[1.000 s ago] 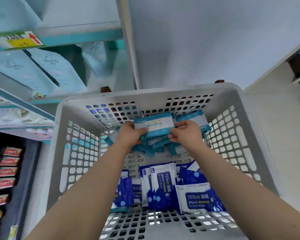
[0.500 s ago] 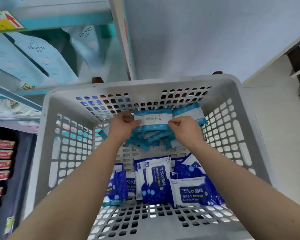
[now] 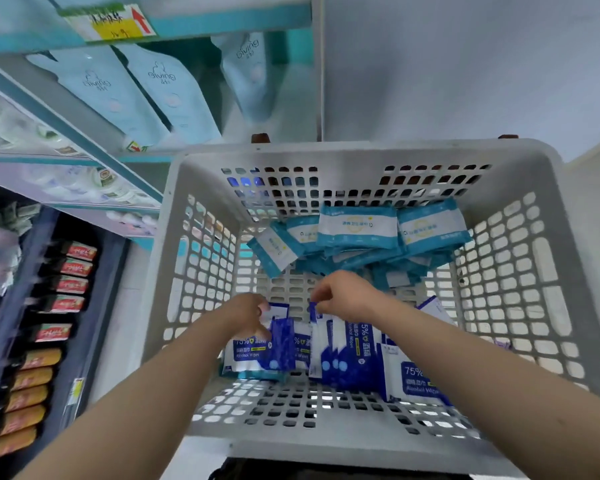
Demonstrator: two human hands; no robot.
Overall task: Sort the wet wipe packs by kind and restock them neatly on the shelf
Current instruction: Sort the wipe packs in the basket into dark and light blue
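Note:
A grey perforated basket holds two kinds of wet wipe packs. Teal-and-white packs lie heaped against its far wall. Dark blue 75% alcohol wipe packs stand and lie in the near half. My left hand pinches the top edge of a blue pack on the left of that group. My right hand pinches the top of an upright blue pack in the middle. Both forearms reach in from below.
Shelves stand at the left, the upper one with a yellow price tag and pale blue pouches below it. Lower left holds rows of red-labelled and orange packets. A pale wall is behind the basket.
Both hands let go of the teal-and-white packs at the far wall and drew back to the blue alcohol packs in the near half, closing on their top edges. The view shifted right.

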